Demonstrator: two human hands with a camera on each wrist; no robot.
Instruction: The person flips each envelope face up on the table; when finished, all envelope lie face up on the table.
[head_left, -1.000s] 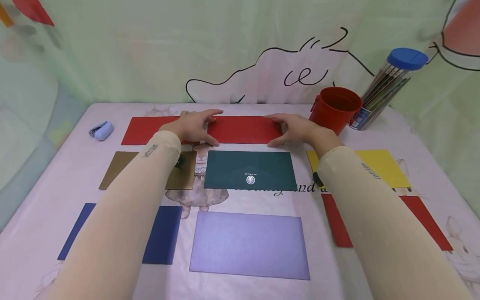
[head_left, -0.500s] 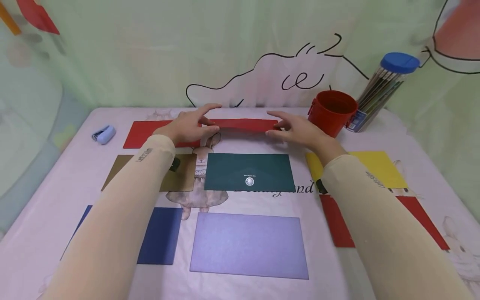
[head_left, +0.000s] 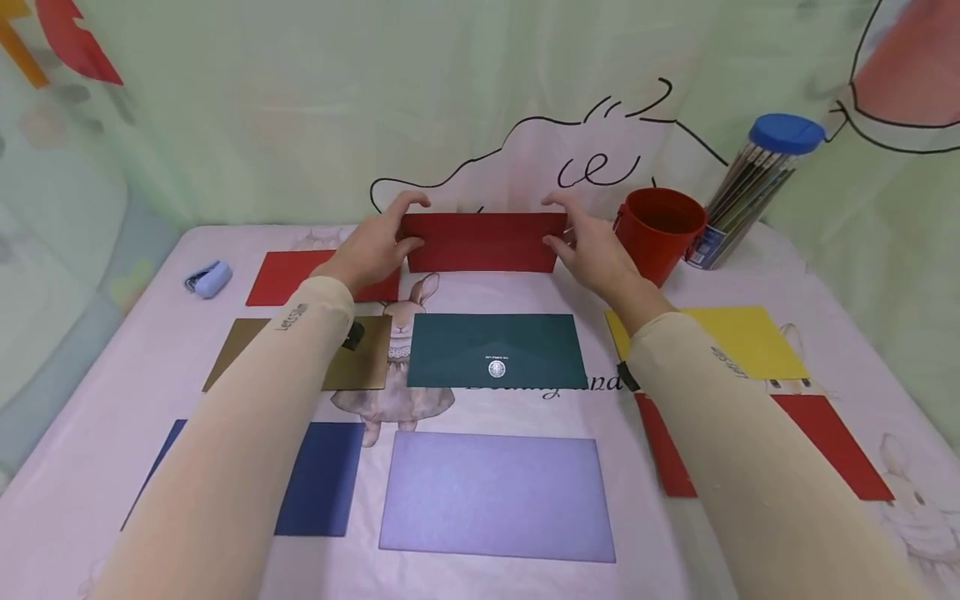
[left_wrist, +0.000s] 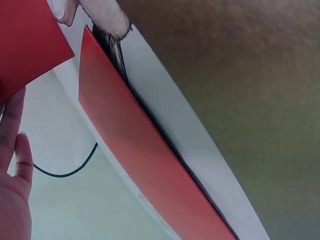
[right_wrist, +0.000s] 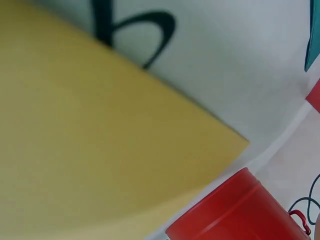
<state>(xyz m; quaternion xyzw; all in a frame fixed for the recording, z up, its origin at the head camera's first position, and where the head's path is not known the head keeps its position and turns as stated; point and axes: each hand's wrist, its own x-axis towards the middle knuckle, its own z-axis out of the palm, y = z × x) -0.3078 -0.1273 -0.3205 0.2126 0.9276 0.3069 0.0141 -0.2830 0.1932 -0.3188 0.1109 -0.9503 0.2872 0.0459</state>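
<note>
Toward the upper middle of the head view, a red card [head_left: 480, 242] is raised between the left hand [head_left: 372, 250] and the right hand [head_left: 597, 250], its long axis running left to right across the frame. It is tipped up steeply, broad face toward the camera; whether its lower edge touches the counter [head_left: 517, 292] I cannot tell. The left fingers grasp its left end, the right fingers its right end. Centrally below lies a green card [head_left: 495, 342], also lengthwise left to right, with a pale round emblem and print too small to read. Beside it, "and" is legible on the counter. The left sleeve [head_left: 262, 417] reads "Let's Slim". At upper right, the blue label on a pencil tube [head_left: 750, 196] is unreadable.
</note>
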